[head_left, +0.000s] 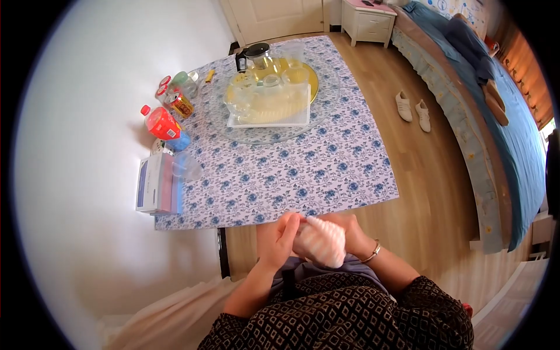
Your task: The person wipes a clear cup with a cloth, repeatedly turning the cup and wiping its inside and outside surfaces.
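Note:
A pink and white striped cloth (324,242) is bunched up just below the table's front edge, over my lap. My left hand (282,238) is closed on the cloth's left side, with the thumb on top. At the other side, my right hand (353,232) is partly hidden behind the cloth, its fingers out of sight. A bracelet circles my right wrist. Beyond both hands lies the table (291,169), covered with a blue floral cloth.
A white tray (268,123), glassware and a dark-lidded glass pot (261,57) stand at the back. Along the left are a red-labelled bottle (160,123), cans and a tissue box (153,184). White shoes (403,106) lie on the floor; a person lies on the bed (519,157).

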`<action>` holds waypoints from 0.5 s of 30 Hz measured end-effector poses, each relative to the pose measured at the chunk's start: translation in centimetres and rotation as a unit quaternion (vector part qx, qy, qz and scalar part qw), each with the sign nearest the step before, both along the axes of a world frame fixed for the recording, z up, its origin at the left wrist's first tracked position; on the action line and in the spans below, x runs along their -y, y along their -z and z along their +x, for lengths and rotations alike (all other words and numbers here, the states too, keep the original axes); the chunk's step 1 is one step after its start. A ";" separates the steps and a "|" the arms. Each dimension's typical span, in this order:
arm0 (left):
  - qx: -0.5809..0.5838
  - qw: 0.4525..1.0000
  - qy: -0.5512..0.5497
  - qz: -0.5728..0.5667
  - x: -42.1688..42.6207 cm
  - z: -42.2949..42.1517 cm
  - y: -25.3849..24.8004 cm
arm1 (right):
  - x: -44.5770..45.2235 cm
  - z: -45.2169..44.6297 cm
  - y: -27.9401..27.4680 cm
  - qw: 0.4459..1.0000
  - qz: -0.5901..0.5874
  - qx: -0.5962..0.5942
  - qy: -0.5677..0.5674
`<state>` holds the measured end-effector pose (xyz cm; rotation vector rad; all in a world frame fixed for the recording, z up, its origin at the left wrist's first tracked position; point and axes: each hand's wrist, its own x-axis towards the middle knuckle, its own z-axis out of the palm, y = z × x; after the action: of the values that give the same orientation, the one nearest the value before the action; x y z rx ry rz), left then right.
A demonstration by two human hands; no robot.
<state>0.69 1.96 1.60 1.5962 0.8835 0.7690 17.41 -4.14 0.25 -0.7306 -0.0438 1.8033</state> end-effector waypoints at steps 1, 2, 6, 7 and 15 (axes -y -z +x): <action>0.013 0.995 0.003 -0.102 -0.1 0.1 0.6 | 0.0 0.4 0.2 0.890 0.214 0.402 0.012; 0.027 0.979 0.008 -0.202 -0.1 0.2 0.8 | 0.1 0.7 0.4 0.586 0.382 0.715 0.022; 0.091 0.983 -0.043 -0.154 1.0 0.4 0.3 | 1.0 -0.5 -0.9 0.822 0.265 0.502 -0.044; 0.099 0.992 -0.041 -0.062 1.0 0.0 0.1 | 0.7 -1.2 -0.5 0.826 0.281 0.489 -0.001; 0.111 0.940 0.008 0.323 0.3 0.3 -2.2 | 1.3 -2.5 0.3 0.933 0.176 0.313 -0.019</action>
<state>1.03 1.64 3.78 2.0222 0.4665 1.2904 14.91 -5.46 -0.01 -1.0133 -0.7882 1.4725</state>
